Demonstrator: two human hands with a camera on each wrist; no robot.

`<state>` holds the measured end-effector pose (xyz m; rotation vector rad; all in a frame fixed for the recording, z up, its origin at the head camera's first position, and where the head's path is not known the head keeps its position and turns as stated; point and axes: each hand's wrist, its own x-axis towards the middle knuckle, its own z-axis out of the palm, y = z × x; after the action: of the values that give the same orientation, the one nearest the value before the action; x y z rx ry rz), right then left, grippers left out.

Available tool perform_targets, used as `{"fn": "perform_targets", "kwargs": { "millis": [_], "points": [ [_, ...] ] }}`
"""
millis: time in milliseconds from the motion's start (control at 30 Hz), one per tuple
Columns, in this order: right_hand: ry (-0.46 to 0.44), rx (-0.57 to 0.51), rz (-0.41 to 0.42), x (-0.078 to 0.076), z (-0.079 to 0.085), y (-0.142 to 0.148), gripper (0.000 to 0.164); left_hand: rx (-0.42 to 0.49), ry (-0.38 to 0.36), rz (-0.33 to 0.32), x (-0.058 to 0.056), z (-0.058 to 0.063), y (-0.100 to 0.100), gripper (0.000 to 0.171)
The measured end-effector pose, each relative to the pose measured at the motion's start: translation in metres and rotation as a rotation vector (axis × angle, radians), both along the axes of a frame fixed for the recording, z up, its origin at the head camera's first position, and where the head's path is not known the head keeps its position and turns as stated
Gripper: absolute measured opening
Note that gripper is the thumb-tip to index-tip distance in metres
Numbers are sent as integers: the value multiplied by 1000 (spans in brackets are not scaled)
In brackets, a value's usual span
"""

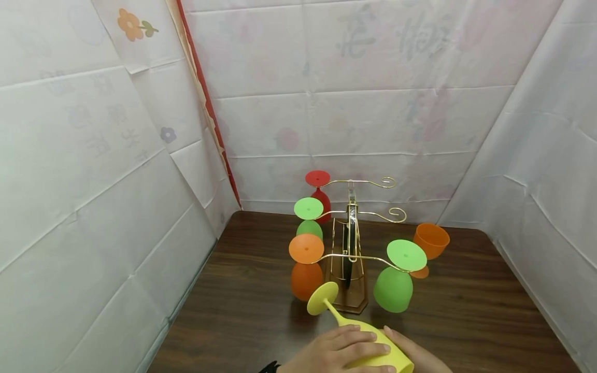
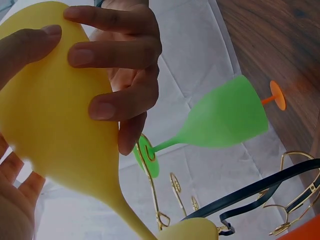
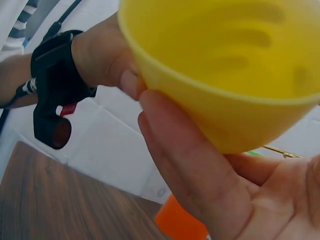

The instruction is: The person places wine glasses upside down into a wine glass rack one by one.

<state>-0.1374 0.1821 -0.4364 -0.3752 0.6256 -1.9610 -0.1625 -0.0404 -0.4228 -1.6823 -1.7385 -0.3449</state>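
A yellow plastic wine goblet (image 1: 368,336) lies tilted between both hands, its foot pointing up toward the rack and its mouth toward the person. The left hand (image 1: 347,352) grips the bowl from the left, fingers spread across it. On the other side, the right hand (image 1: 415,355) holds the bowl near the rim, partly hidden behind it. In the right wrist view the goblet's open mouth (image 3: 225,55) shows a bare inside. The yellow foot (image 1: 323,298) overlaps the lower part of an orange goblet (image 1: 306,280) that hangs upside down on the gold wire rack (image 1: 352,223).
A red goblet (image 1: 318,178) and a green one (image 1: 308,208) also hang on the rack's left arms. Another green goblet (image 1: 394,287) hangs from the near right arm. Behind it an orange goblet (image 1: 431,241) stands upright on the dark wooden table (image 1: 224,305). White sheets surround the table.
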Motion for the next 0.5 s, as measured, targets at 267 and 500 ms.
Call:
{"fn": "perform_targets", "kwargs": {
  "millis": [267, 500],
  "points": [
    [145, -81, -48, -8, -4, 2, 51, -30, -296, -10, 4, -1, -4, 59],
    [417, 51, -120, -24, -11, 2, 47, -116, -202, -15, 2, 3, -12, 55]
  ]
}}
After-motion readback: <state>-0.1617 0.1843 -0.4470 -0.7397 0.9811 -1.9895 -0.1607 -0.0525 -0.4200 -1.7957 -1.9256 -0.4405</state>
